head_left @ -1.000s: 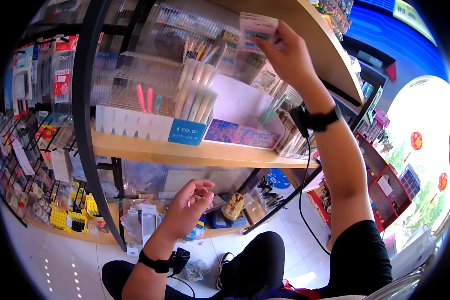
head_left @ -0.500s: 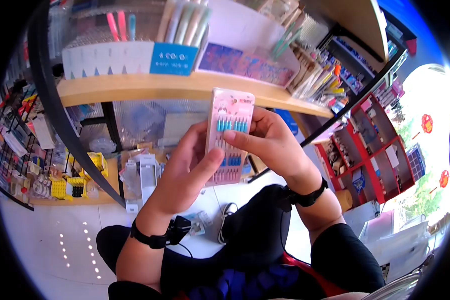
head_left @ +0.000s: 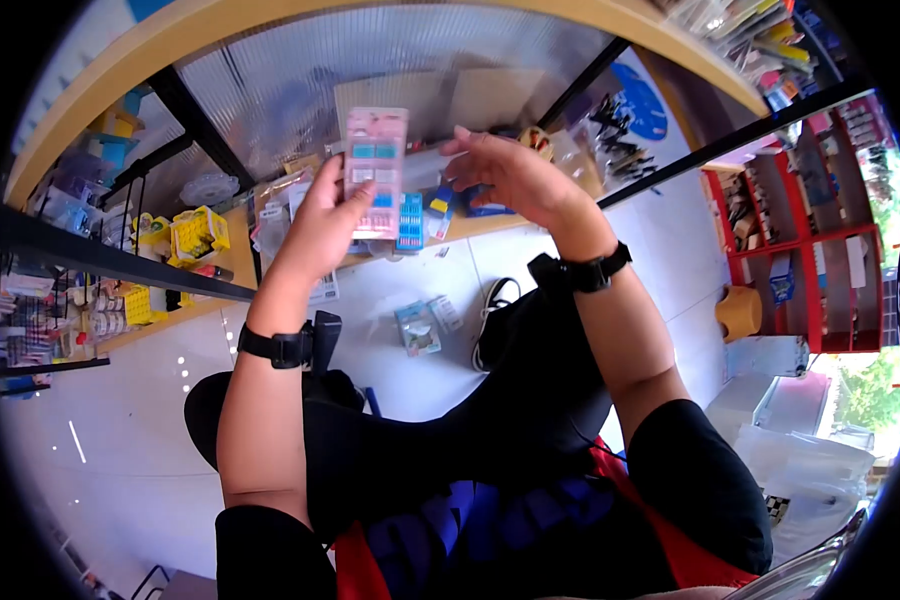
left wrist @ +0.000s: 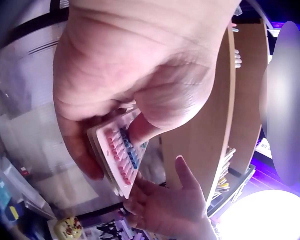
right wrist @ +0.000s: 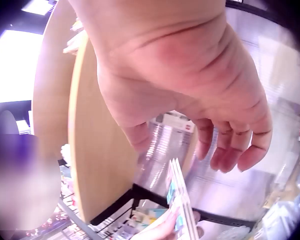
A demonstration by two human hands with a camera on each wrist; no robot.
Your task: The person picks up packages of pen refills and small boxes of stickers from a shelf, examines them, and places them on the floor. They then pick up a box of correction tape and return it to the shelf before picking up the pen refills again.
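Observation:
In the head view my left hand (head_left: pixel 320 225) holds a small stack of pink cards (head_left: pixel 378 130) upright, its thumb lying across the front. Rows of small blue and pink pointed pieces cover the top card, seen closer in the left wrist view on the same cards (left wrist: pixel 121 160). My right hand (head_left: pixel 525 180) is raised to the right of the stack, apart from it, with loosely bent fingers and nothing in them. The right wrist view shows the stack (right wrist: pixel 180 195) edge-on, several cards thick, beyond the right hand's fingers.
Behind the hands, a low shelf carries a blue pack (head_left: pixel 410 222), yellow bins (head_left: pixel 198 238) and black pen-like items (head_left: pixel 620 145). A wooden shelf (head_left: pixel 270 15) arches above. Small packages (head_left: pixel 417 328) lie on the floor; a red rack (head_left: pixel 810 235) stands at right.
The right hand brought the pink cards down from the upper shelf, and both hands held them. The right hand has since let go and moved right; the left keeps the cards. The view has tilted down.

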